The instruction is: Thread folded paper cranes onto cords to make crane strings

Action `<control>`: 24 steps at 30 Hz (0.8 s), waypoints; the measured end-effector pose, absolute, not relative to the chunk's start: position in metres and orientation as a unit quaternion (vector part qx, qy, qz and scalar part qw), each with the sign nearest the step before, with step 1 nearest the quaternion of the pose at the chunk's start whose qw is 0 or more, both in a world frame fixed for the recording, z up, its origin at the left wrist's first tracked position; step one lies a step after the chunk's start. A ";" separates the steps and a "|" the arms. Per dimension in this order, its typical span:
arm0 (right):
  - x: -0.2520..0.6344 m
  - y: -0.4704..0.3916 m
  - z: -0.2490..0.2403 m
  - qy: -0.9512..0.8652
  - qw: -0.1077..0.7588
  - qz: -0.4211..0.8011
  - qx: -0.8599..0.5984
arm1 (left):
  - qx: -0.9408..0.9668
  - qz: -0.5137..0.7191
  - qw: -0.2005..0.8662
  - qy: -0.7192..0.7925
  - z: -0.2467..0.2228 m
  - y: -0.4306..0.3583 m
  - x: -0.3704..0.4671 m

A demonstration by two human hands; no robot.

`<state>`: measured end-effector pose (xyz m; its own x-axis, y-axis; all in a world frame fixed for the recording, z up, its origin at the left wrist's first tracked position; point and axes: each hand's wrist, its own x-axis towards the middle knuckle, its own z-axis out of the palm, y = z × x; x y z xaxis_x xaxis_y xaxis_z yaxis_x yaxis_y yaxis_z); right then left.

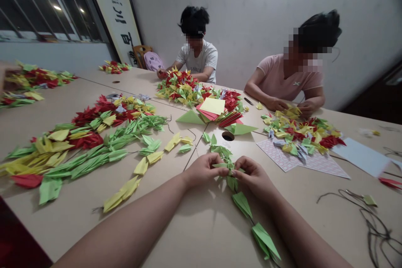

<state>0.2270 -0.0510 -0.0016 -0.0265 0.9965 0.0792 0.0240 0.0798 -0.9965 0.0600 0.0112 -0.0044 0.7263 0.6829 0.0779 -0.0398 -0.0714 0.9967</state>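
Note:
A strand of green folded-paper pieces (242, 204) on a dark cord runs along the table between my arms. My left hand (205, 166) pinches one green piece of it between thumb and fingers. Close against it, my right hand (253, 173) is closed on the same strand. The fingertips nearly meet, so the exact grip on the cord is hidden. Left of my hands lies a strand of yellow folded pieces (143, 166), and past it a thick bundle of green strung pieces (103, 155).
Mixed piles of folded paper (180, 88) cover the table's middle, with square paper sheets (212, 105) beside a round hole (228, 136). Loose dark cord (373, 226) lies at right. Two people sit opposite; one handles yellow pieces (290, 111) above another pile.

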 end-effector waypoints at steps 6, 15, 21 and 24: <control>0.228 -0.052 -0.001 -0.541 0.505 0.477 -0.474 | 0.680 0.283 0.637 0.228 -0.002 0.009 0.059; 0.230 -0.052 -0.002 -0.526 0.494 0.522 -0.455 | 0.716 0.263 0.606 0.226 -0.002 0.009 0.059; 0.230 -0.053 0.000 -0.517 0.484 0.530 -0.467 | 0.724 0.261 0.598 0.224 -0.001 0.009 0.058; 0.229 -0.054 0.001 -0.521 0.479 0.531 -0.467 | 0.721 0.259 0.602 0.224 -0.001 0.009 0.058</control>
<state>0.2291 -0.0536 0.0013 -0.1059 0.9944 0.0023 -0.0220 0.0000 -0.9998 0.0579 0.0086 -0.0008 0.7652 0.6353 0.1038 0.0108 -0.1739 0.9847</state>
